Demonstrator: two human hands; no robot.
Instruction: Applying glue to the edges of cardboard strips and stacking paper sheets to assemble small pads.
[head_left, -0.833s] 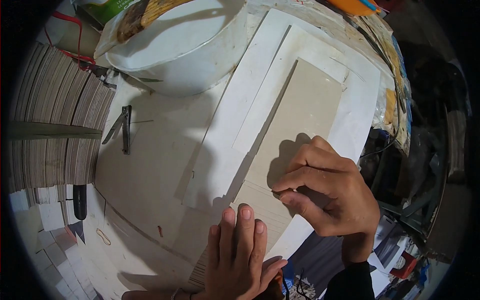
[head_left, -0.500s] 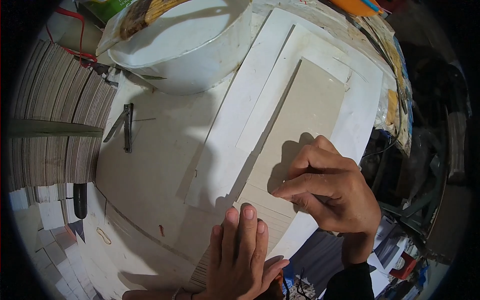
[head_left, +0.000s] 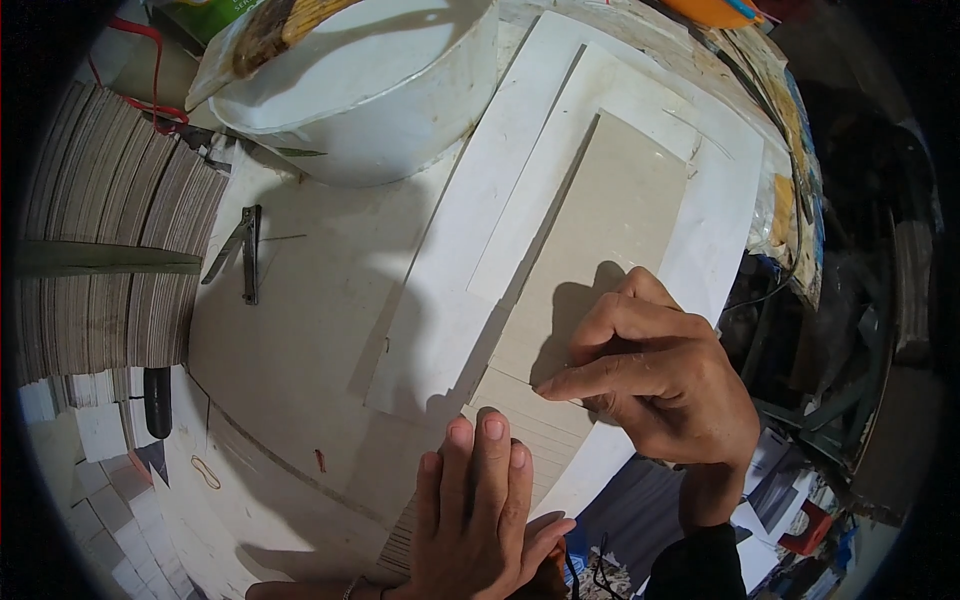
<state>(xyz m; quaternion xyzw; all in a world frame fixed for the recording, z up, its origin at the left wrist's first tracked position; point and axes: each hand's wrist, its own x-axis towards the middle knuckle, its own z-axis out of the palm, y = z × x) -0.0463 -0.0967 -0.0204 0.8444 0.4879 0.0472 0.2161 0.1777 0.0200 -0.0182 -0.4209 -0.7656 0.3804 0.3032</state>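
My left hand (head_left: pixel 470 510) lies flat, its stretched fingers pressing on a fanned pile of beige-grey card strips (head_left: pixel 545 440) whose stepped edges show as closely spaced lines. Just beyond its fingertips, my right hand (head_left: pixel 660 370) is closed in a pinch, with the index fingertip low over the edge of the uppermost card. Whatever is between those fingers is too hidden to make out. The long bare face of the top card (head_left: pixel 630 190) reaches away toward the far right. Beneath it lie white sheets (head_left: pixel 440 290).
At the far left stands a white tub (head_left: pixel 370 150) with a brush (head_left: pixel 265 40) across its rim. A nail clipper (head_left: pixel 250 255) and a rubber band (head_left: pixel 205 472) lie on the white table. Tied stacks of grey card (head_left: pixel 100 310) line the left side.
The whole view has shifted very slightly. My right hand's pinching fingertips have moved a touch to the left along the card; my left hand stays on the pile.
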